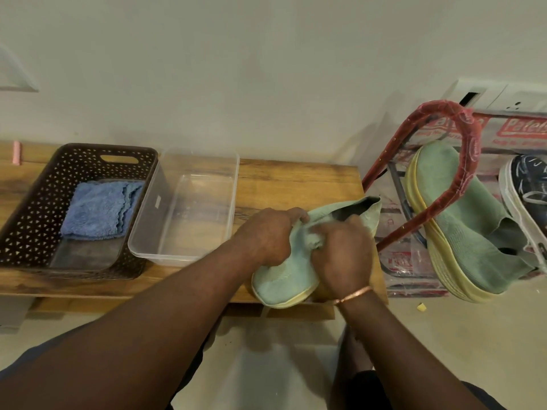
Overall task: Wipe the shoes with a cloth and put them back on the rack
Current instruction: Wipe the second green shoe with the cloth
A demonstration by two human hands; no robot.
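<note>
A pale green knit shoe [281, 282] with a yellow sole lies on the wooden table [296, 182] near its front right corner, toe toward me. My left hand [268, 235] grips the shoe's upper near the opening. My right hand [343, 255] is curled over a bunched pale cloth [312, 239] and presses it against the shoe's side; most of the cloth is hidden under the fingers. The matching green shoe [467, 220] rests tilted on the red-framed rack [461, 119] at the right.
A dark shoe with a white sole [527, 184] sits on the rack at the far right edge. On the table's left stands a brown perforated basket [35, 208] holding folded blue cloths [97, 211], with a clear plastic tub [201, 161] beside it. A wall runs behind.
</note>
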